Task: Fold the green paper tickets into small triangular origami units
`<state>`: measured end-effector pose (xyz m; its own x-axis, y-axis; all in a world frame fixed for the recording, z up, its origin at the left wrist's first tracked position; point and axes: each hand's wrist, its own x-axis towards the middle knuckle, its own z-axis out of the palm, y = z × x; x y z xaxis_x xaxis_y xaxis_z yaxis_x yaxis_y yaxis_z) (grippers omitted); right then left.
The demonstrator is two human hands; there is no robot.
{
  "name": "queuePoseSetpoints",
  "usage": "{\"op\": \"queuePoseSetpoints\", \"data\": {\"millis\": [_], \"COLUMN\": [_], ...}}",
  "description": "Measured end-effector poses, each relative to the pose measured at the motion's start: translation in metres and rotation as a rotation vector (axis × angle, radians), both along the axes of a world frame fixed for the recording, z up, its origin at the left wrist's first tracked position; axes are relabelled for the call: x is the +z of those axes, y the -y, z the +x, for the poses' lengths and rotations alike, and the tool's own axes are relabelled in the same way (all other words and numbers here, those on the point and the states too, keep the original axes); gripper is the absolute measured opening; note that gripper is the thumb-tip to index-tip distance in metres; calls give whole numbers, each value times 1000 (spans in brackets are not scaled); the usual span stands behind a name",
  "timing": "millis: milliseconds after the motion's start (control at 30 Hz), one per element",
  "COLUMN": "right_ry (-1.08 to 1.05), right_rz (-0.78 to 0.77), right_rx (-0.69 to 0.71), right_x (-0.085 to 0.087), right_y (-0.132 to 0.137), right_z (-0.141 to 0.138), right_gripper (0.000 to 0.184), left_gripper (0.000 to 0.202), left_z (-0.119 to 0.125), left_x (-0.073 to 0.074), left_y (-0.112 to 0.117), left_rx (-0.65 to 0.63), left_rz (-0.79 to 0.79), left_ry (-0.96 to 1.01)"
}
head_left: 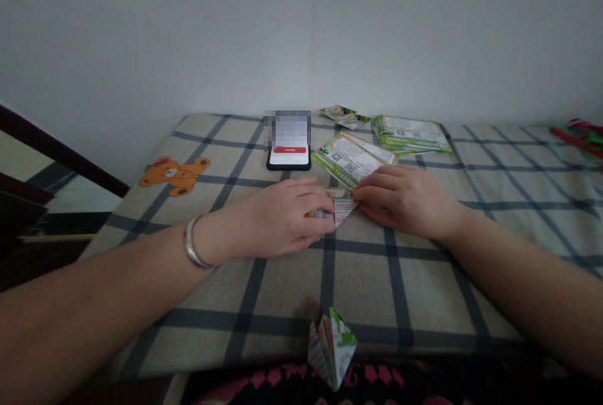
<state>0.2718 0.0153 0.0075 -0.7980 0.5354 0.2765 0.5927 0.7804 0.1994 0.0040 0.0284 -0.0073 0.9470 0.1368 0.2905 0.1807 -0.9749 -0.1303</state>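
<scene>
A small printed flyer (345,209), partly folded with a slanted edge, lies between my hands on the tablecloth. My left hand (289,216), with a silver bangle at the wrist, has its fingers curled over the flyer's left part. At its right corner, my right hand (400,201) pinches the paper; the fingertips are partly hidden. Just beyond them, loose green and white flyers (351,160) overlap. Close to me at the table's front edge stands a folded paper piece (332,348) with pointed tips, touched by neither hand.
A phone (289,141) with a lit screen lies beyond my left hand. Back right are a stack of flyers (414,135) and a folded flyer (345,116) against the wall (301,28). A bear patch (174,176) marks the checked tablecloth (226,166); a red-green item (579,135) sits far right.
</scene>
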Motion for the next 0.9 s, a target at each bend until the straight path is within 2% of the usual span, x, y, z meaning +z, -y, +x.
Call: {"op": "queuePoseSetpoints", "data": {"millis": [200, 367, 500, 633, 900], "right_ry": [-19, -9, -45, -111, -186], "right_rz": [27, 80, 118, 107, -5], "right_rx": [47, 78, 49, 36, 72], "right_x": [-1, 1, 2, 1, -2], "right_y": [-4, -1, 5, 11, 17], "right_z": [1, -2, -7, -15, -23], "right_gripper": [24, 23, 23, 22, 24], "left_gripper": [34, 26, 19, 21, 19], "left_z": [1, 3, 3, 5, 6], "left_x": [1, 3, 5, 6, 5], "left_y": [2, 4, 3, 5, 9], "left_rx": [44, 102, 153, 214, 292], "left_rz": [-102, -146, -112, -51, 64], "left_ry": [30, 88, 94, 92, 82]}}
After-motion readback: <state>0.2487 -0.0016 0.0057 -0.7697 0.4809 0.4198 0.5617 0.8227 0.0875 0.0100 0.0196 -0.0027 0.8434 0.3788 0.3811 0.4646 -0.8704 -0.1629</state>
